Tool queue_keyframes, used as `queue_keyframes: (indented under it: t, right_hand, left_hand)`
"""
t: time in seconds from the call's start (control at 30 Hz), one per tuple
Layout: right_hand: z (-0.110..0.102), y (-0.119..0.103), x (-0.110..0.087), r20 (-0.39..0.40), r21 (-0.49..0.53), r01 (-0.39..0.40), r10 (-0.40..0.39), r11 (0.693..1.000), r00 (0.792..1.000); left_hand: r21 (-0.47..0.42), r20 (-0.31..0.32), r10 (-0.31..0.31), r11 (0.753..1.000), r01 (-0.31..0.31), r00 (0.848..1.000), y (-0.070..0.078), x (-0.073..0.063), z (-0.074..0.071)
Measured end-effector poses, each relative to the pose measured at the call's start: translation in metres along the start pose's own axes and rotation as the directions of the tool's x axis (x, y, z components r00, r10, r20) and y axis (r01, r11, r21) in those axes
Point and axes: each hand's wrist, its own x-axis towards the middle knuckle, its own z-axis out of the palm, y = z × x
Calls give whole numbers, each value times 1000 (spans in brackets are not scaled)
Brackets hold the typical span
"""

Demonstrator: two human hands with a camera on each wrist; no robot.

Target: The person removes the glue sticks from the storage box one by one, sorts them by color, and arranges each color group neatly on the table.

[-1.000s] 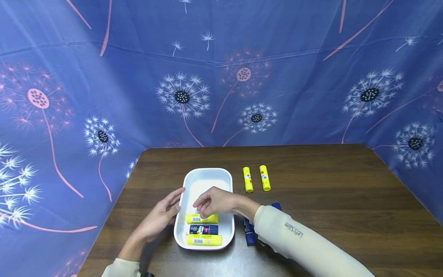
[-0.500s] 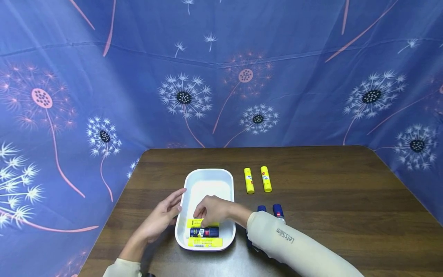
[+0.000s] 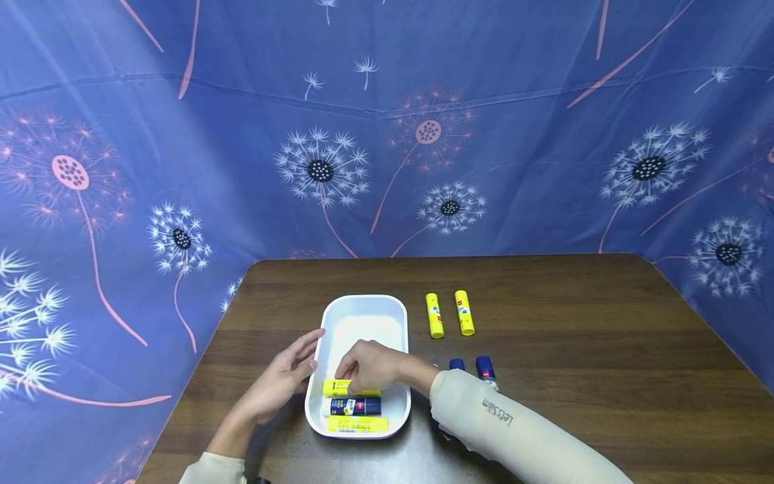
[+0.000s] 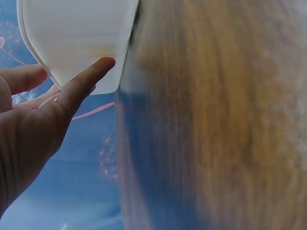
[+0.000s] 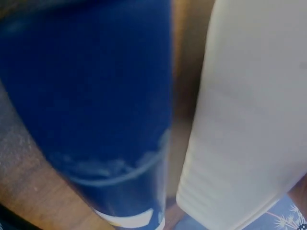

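Observation:
A white tray (image 3: 370,321) holds a row of three glue sticks: a yellow glue stick (image 3: 334,387), a dark blue glue stick (image 3: 363,406) and another yellow one (image 3: 358,424) at the near end. My right hand (image 3: 376,363) reaches into the tray and pinches the farthest yellow stick between thumb and fingers; the fingers partly cover it. At the tray's left side my left hand (image 3: 279,376) rests with extended fingers against the outer wall, and in the left wrist view a fingertip (image 4: 108,62) lies on that wall.
Two yellow glue sticks (image 3: 435,316) lie on the wooden table (image 3: 574,336) beyond the tray's right side. Blue glue sticks (image 3: 486,368) lie nearer, partly under my right sleeve; a blue tube (image 5: 96,96) fills much of the right wrist view. A blue dandelion-print cloth (image 3: 520,134) hangs behind.
My right hand has come down onto the farthest yellow glue stick and shifted it slightly left and away from the blue one. The left hand stays at the tray's wall.

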Motion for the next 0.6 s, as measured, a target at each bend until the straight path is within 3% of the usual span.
queue_keyframes:
  t: [0.2,0.6]
  right_hand:
    - [-11,-3,-3,-59,40,40,-38,998,998]
    - [-59,-6,-21,-186,278,59,-7,959,982]
  left_hand:
    - [2,-5,-2,1000,2,1000,0,1,1]
    - [-6,-14,1,1000,-1,1000,-2,0,3]
